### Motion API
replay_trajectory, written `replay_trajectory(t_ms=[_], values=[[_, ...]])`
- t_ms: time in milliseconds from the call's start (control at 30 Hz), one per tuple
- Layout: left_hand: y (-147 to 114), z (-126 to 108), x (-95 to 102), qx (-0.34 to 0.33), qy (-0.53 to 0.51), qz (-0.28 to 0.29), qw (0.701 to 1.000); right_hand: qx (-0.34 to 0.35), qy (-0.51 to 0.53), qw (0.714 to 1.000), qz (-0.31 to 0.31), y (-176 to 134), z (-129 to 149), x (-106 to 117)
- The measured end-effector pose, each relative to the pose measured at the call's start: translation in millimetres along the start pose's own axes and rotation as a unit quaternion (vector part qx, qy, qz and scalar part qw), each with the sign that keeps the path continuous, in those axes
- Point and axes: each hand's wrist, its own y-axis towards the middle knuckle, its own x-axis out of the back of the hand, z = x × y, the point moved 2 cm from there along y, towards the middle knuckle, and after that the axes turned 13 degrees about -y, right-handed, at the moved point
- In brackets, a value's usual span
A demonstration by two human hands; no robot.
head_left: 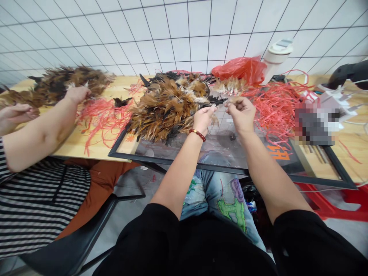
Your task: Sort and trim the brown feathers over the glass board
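My left hand (203, 118), with a beaded bracelet at the wrist, is closed in a pinch on a feather (215, 120) whose brown tuft shows below the fingers. Close by on the right, my right hand (242, 114) also pinches; what lies between its fingertips is too small to make out. A big heap of brown and black feathers (165, 111) lies against the left side of my left hand. Beyond my right hand sits a small row of pale tan feathers (231, 86). Both hands are above a dark-framed clear panel (184, 152) on the table.
Red plastic strips (277, 109) pile up at right, more strips (103, 117) at left. A red bag (240, 71) and a white tumbler (277, 57) stand by the tiled wall. At left, a co-worker's hands (78, 94) touch another feather heap (57, 82). A red stool (327, 201) is below.
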Motion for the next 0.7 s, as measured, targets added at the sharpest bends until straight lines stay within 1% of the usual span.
replay_trajectory(t_ms=[67, 133, 200, 233, 300, 400, 500, 600, 700], values=[[-4.7, -2.6, -2.2, 0.008, -0.007, 0.036, 0.999, 0.095, -0.103, 0.990, 0.028, -8.0, 7.2, -1.4], [-8.4, -5.0, -3.8, 0.024, -0.025, 0.062, 0.997, 0.176, -0.193, 0.963, 0.068, -14.2, 9.8, -3.3], [-9.8, -6.2, -4.3, 0.041, -0.046, 0.070, 0.996, 0.230, -0.242, 0.939, 0.087, -17.0, 8.9, -4.4], [-9.6, -6.2, -4.4, 0.050, -0.051, 0.072, 0.995, 0.245, -0.252, 0.932, 0.086, -17.2, 7.9, -4.6], [-7.9, -5.2, -4.1, 0.064, -0.053, 0.079, 0.993, 0.255, -0.266, 0.926, 0.080, -16.2, 5.9, -4.4], [-4.7, -3.1, -2.9, 0.070, -0.050, 0.094, 0.992, 0.241, -0.285, 0.924, 0.080, -13.7, 4.4, -3.3], [-4.3, -2.1, -1.8, 0.069, -0.050, 0.101, 0.991, 0.241, -0.281, 0.923, 0.106, -12.9, 4.9, -2.8], [-6.0, -2.3, -1.7, 0.075, -0.054, 0.094, 0.991, 0.248, -0.269, 0.921, 0.133, -13.7, 6.1, -3.2], [-6.6, -3.4, -2.2, 0.065, -0.060, 0.076, 0.993, 0.252, -0.248, 0.928, 0.120, -15.6, 8.1, -3.6]])
